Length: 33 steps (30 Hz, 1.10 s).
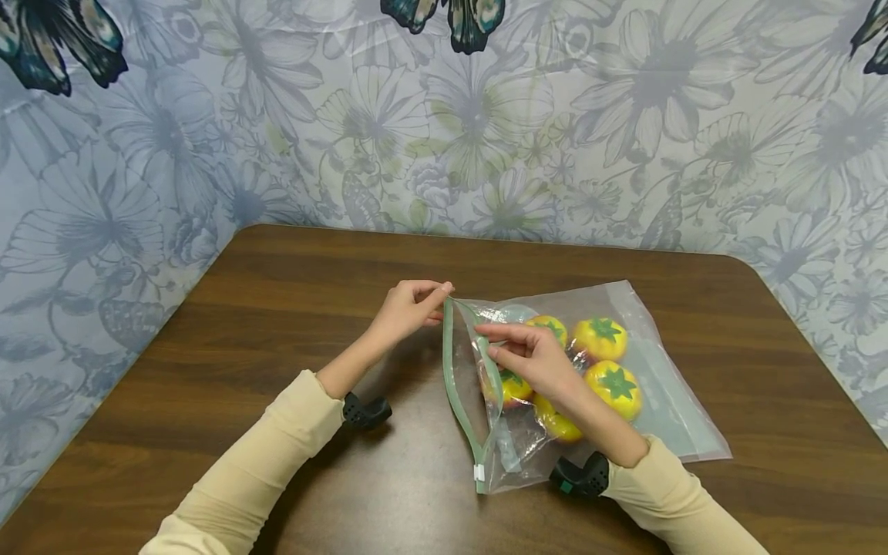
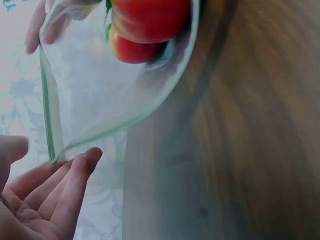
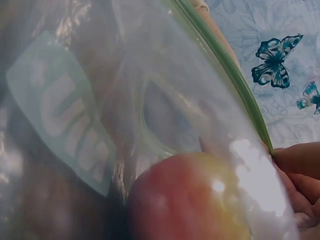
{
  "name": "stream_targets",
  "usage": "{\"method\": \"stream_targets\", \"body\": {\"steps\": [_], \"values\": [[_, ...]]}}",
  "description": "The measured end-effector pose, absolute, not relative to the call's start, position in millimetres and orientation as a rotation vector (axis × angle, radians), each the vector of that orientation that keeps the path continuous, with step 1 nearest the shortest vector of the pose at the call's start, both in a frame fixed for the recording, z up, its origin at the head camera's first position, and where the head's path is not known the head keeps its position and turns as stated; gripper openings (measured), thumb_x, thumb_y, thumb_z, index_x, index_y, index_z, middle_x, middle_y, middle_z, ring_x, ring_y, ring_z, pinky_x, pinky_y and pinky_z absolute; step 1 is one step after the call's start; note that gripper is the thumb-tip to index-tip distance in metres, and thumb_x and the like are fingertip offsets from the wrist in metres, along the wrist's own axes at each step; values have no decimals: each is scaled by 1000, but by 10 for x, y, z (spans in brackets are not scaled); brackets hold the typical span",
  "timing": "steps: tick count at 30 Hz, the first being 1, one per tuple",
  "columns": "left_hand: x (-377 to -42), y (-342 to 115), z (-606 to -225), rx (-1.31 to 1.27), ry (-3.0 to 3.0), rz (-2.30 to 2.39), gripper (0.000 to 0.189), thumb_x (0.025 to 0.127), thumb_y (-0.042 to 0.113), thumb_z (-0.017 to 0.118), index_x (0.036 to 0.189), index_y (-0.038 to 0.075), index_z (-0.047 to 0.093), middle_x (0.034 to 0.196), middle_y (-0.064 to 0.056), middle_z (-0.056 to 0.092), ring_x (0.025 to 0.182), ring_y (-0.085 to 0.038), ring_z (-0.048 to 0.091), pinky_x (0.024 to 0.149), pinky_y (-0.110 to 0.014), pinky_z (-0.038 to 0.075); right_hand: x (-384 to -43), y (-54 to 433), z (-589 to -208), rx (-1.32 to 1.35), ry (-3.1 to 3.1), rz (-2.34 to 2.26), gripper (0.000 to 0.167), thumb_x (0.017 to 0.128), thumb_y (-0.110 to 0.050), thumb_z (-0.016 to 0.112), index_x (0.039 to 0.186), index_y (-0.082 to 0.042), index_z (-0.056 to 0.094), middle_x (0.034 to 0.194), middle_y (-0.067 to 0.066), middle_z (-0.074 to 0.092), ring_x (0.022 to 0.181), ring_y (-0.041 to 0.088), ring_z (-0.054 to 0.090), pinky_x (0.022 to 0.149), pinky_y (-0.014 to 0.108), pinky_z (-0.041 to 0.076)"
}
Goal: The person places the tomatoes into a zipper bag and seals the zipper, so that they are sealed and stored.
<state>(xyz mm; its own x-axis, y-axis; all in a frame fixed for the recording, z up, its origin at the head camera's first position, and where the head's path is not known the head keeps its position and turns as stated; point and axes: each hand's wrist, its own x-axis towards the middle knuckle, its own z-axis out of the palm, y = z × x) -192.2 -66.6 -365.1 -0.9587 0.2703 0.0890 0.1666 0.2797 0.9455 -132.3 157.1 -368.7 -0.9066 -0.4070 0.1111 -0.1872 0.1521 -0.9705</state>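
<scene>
A clear slider zip bag (image 1: pixel 666 362) with a green zip edge lies on the table, its mouth parted on the left side. Inside sit several yellow-and-red tomatoes (image 1: pixel 600 339) with green star-shaped tops. My right hand (image 1: pixel 534 358) pinches the near lip of the mouth; in the right wrist view, thumb and finger meet on the green strip (image 3: pixel 245 95). At the far corner of the mouth is my left hand (image 1: pixel 411 308). Its fingers (image 2: pixel 70 185) touch that corner in the left wrist view, with the thumb held apart. A white slider (image 1: pixel 479 472) sits at the near corner.
The brown wooden table (image 1: pixel 277 308) has rounded far corners. Behind it hangs a floral cloth (image 1: pixel 486 139) with dark butterflies. Each wrist wears a black camera band, such as the left one (image 1: pixel 366 412).
</scene>
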Motion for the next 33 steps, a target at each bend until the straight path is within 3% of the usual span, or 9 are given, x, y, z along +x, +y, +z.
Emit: {"method": "stream_targets", "body": {"steps": [5, 11, 14, 18, 23, 27, 33], "values": [[-1961, -621, -3596, 364, 2483, 1741, 32, 90, 26, 65, 109, 0, 68, 99, -11, 68, 80, -20, 67, 70, -37, 54, -1328, 1573, -3669, -632, 2211, -1810, 33, 91, -4, 61, 123, 2, 59, 120, 13, 60, 89, 19, 63, 76, 30, 52], [-2010, -632, -3559, 249, 2387, 1772, 29, 89, 20, 65, 108, -1, 67, 99, -12, 67, 78, -23, 67, 71, -37, 54, -1294, 1560, -3624, -972, 2183, -1569, 43, 93, -1, 55, 135, 3, 46, 126, 17, 55, 104, 20, 60, 83, 29, 49], [-2028, -644, -3548, 245, 2354, 1776, 29, 89, 17, 65, 110, -3, 66, 101, -14, 67, 81, -24, 67, 74, -38, 53, -1224, 1532, -3575, -1078, 2246, -1431, 46, 94, 0, 53, 139, 0, 42, 125, 15, 56, 100, 17, 62, 69, 25, 52], [-2038, -644, -3557, 302, 2334, 1790, 28, 90, 6, 63, 114, -7, 63, 105, -17, 65, 87, -25, 66, 76, -41, 53, -1123, 1491, -3498, -1167, 2396, -1275, 48, 92, 0, 56, 139, -5, 45, 122, 10, 60, 97, 14, 62, 64, 25, 51], [-2021, -622, -3554, 356, 2373, 1792, 26, 91, 4, 61, 116, -1, 64, 104, -14, 66, 88, -21, 65, 76, -42, 52, -1093, 1495, -3240, -1317, 2519, -1115, 42, 91, -3, 59, 132, -5, 53, 116, 4, 63, 92, 8, 62, 73, 26, 51], [-1988, -596, -3534, 414, 2418, 1819, 35, 90, 5, 62, 125, 5, 59, 97, -12, 68, 85, -20, 66, 76, -44, 52, -1345, 1498, -2986, -1360, 2572, -1141, 35, 90, -3, 61, 126, -2, 59, 114, 8, 64, 91, 12, 63, 75, 29, 52], [-1936, -565, -3504, 493, 2506, 1826, 43, 88, 10, 66, 129, 6, 56, 91, -8, 70, 78, -18, 66, 73, -44, 52, -1915, 1417, -2872, -1096, 2608, -1205, 31, 92, -8, 61, 122, 0, 61, 117, 12, 62, 101, 22, 61, 80, 35, 51]]}}
